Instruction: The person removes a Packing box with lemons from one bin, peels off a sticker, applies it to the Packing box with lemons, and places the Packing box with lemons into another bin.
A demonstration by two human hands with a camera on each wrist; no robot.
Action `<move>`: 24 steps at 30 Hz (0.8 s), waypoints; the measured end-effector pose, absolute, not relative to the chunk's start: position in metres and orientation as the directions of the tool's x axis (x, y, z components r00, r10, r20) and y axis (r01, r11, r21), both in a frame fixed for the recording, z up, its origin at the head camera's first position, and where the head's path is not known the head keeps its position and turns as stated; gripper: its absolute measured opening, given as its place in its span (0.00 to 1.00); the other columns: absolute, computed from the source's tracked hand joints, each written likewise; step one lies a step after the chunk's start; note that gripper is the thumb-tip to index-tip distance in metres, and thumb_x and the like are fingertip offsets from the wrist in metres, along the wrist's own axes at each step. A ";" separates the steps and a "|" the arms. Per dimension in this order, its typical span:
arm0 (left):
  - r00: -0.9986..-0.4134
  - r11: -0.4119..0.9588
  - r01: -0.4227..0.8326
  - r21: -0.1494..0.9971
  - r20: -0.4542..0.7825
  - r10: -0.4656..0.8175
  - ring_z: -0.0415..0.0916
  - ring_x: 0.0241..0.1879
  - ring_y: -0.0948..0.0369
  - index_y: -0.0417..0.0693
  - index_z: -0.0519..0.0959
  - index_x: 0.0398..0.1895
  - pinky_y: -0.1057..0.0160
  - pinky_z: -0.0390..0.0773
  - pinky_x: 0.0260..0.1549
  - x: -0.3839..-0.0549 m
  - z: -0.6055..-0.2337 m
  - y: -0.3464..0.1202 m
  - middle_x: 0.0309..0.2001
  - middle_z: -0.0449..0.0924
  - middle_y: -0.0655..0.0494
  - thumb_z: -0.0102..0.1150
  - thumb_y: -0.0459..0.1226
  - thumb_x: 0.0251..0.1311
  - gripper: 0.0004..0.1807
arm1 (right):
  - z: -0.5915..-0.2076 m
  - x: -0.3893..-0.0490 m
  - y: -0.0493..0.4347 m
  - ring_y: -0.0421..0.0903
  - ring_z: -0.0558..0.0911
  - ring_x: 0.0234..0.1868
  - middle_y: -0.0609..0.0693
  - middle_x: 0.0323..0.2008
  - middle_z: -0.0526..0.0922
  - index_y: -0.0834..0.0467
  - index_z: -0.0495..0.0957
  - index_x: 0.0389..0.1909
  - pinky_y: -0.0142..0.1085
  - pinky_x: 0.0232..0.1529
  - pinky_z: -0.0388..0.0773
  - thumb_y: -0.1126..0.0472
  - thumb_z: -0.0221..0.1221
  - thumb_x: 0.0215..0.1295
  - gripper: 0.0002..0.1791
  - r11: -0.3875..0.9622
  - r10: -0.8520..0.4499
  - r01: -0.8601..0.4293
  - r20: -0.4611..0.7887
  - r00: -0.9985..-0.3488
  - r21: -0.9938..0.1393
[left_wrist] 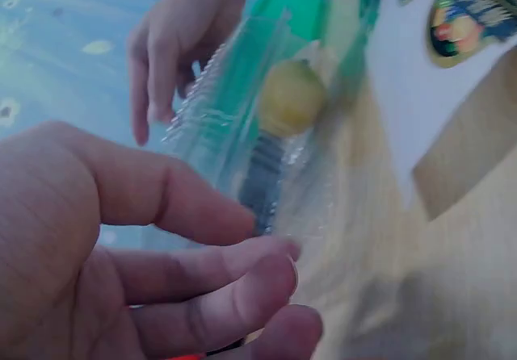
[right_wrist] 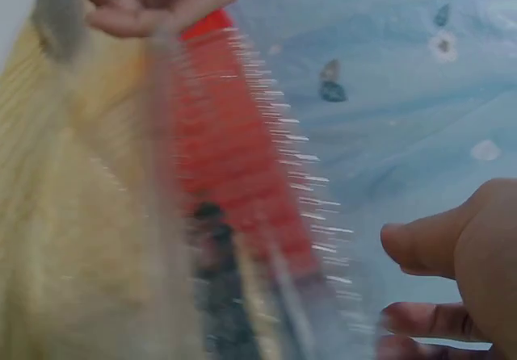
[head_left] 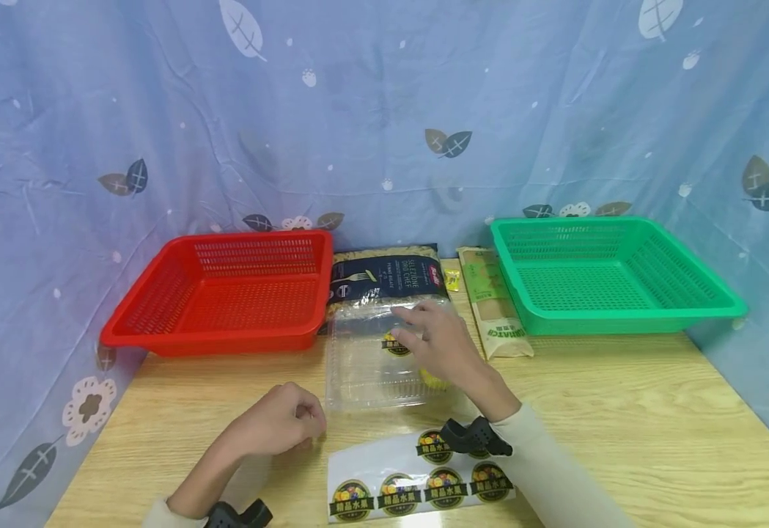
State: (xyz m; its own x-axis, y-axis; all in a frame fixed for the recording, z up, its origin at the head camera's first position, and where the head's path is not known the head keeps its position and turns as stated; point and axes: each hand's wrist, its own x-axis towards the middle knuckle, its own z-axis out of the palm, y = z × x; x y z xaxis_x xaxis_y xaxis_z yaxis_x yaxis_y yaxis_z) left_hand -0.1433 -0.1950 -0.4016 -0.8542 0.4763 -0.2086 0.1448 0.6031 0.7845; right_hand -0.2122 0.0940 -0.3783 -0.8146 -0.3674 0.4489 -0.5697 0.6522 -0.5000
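A clear plastic clamshell box (head_left: 358, 367) lies in the middle of the wooden table. On it shows a round black-and-gold fruit label (head_left: 397, 345). A yellow round item (left_wrist: 292, 98), which looks like a fruit, is seen through the plastic in the left wrist view. My right hand (head_left: 438, 345) hovers over the right half of the box, thumb and fingers apart, partly covering the yellow item in the head view. My left hand (head_left: 281, 422) is near the box's front left corner, fingers loosely bent and holding nothing.
A sheet of round labels (head_left: 410, 458) lies in front of the box. A red basket (head_left: 226, 341) stands at left, a green basket (head_left: 628, 323) at right. Between them are a dark pasta bag (head_left: 384, 271), a small yellow packet (head_left: 452, 280) and a tan package (head_left: 492, 304).
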 end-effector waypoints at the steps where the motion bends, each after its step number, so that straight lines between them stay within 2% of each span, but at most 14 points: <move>1: -0.865 0.596 0.128 0.793 -0.205 0.458 0.72 0.16 0.62 0.43 0.85 0.31 0.63 0.74 0.17 -0.145 -0.400 -0.196 0.18 0.78 0.53 0.56 0.32 0.63 0.08 | -0.375 -0.212 0.098 0.38 0.67 0.22 0.49 0.35 0.81 0.56 0.83 0.59 0.41 0.33 0.73 0.56 0.64 0.68 0.19 0.628 -0.360 -0.585 0.474 -0.804 -0.514; 5: -0.890 0.523 0.056 0.850 -0.194 0.412 0.78 0.19 0.52 0.34 0.82 0.43 0.55 0.81 0.22 -0.151 -0.398 -0.199 0.20 0.79 0.48 0.57 0.31 0.59 0.11 | -0.362 -0.211 0.114 0.38 0.70 0.19 0.51 0.36 0.83 0.59 0.83 0.58 0.34 0.21 0.69 0.61 0.65 0.68 0.19 0.556 -0.293 -0.625 0.575 -0.764 -0.547; 9: -0.895 0.418 -0.048 0.907 -0.225 0.385 0.82 0.24 0.47 0.27 0.76 0.54 0.49 0.86 0.27 -0.156 -0.399 -0.202 0.27 0.82 0.42 0.59 0.30 0.55 0.23 | -0.353 -0.207 0.132 0.39 0.72 0.18 0.51 0.33 0.84 0.61 0.85 0.54 0.31 0.18 0.68 0.67 0.65 0.66 0.16 0.504 -0.189 -0.657 0.671 -0.717 -0.560; 13: -0.902 0.315 -0.178 0.932 -0.282 0.326 0.84 0.33 0.47 0.27 0.70 0.63 0.48 0.87 0.32 -0.157 -0.400 -0.202 0.37 0.83 0.38 0.59 0.34 0.60 0.29 | -0.347 -0.199 0.151 0.39 0.69 0.15 0.53 0.32 0.84 0.63 0.85 0.51 0.29 0.15 0.64 0.71 0.62 0.67 0.14 0.463 -0.088 -0.664 0.715 -0.694 -0.588; 17: -0.913 0.232 -0.240 0.942 -0.301 0.276 0.84 0.38 0.47 0.30 0.65 0.68 0.47 0.87 0.38 -0.159 -0.401 -0.198 0.43 0.82 0.39 0.61 0.38 0.63 0.34 | -0.340 -0.189 0.175 0.38 0.73 0.17 0.55 0.34 0.84 0.64 0.85 0.51 0.26 0.17 0.68 0.71 0.58 0.70 0.13 0.454 0.030 -0.607 0.692 -0.721 -0.652; 21: -0.927 0.165 -0.255 0.953 -0.290 0.240 0.82 0.40 0.50 0.32 0.62 0.71 0.46 0.86 0.42 -0.162 -0.406 -0.192 0.50 0.78 0.38 0.64 0.39 0.62 0.37 | -0.335 -0.185 0.200 0.40 0.76 0.19 0.50 0.35 0.83 0.61 0.85 0.51 0.27 0.19 0.71 0.67 0.57 0.71 0.13 0.500 0.169 -0.479 0.623 -0.763 -0.722; 24: -0.931 0.114 -0.267 0.957 -0.287 0.226 0.80 0.40 0.52 0.34 0.61 0.72 0.46 0.86 0.42 -0.164 -0.411 -0.188 0.52 0.75 0.38 0.63 0.38 0.64 0.37 | -0.333 -0.188 0.218 0.42 0.77 0.19 0.46 0.35 0.81 0.59 0.85 0.52 0.28 0.18 0.71 0.64 0.58 0.72 0.13 0.477 0.269 -0.383 0.546 -0.793 -0.791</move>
